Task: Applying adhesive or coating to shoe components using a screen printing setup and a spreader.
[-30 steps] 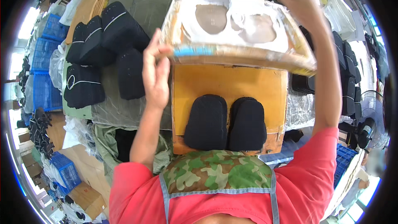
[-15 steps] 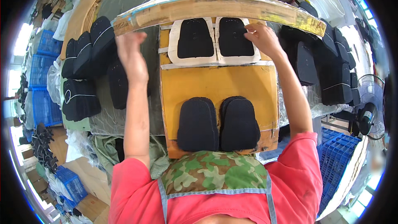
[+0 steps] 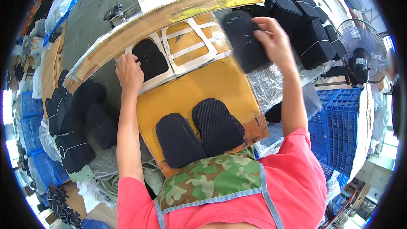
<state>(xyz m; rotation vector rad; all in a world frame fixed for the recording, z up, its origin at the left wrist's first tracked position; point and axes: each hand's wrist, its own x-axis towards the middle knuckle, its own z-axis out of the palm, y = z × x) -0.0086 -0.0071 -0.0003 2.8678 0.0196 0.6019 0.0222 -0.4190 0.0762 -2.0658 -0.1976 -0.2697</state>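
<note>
A white frame template (image 3: 171, 65) with two rounded openings lies on the yellow board (image 3: 190, 85). In its left opening is a black fabric pad (image 3: 149, 59). My left hand (image 3: 129, 73) has its fingers curled at that pad's left edge, pinching it. The right opening holds no pad and shows the board. To the right of the board, my right hand (image 3: 276, 41) has thumb and fingers at the edge of another black pad (image 3: 242, 38), which is blurred; whether a stack lies under it I cannot tell. Two black pad piles (image 3: 180, 140) lie side by side near my apron.
A wooden bar (image 3: 169, 17) crosses behind the template. Tied black pad bundles stand at the left (image 3: 76, 150) and right (image 3: 316, 46). A fan (image 3: 360, 57) and blue crates (image 3: 339, 123) are at the right.
My view has turned to the right. The right pad has left its opening in the template, and my right hand is now off the board's right side. My left hand has come to the left pad.
</note>
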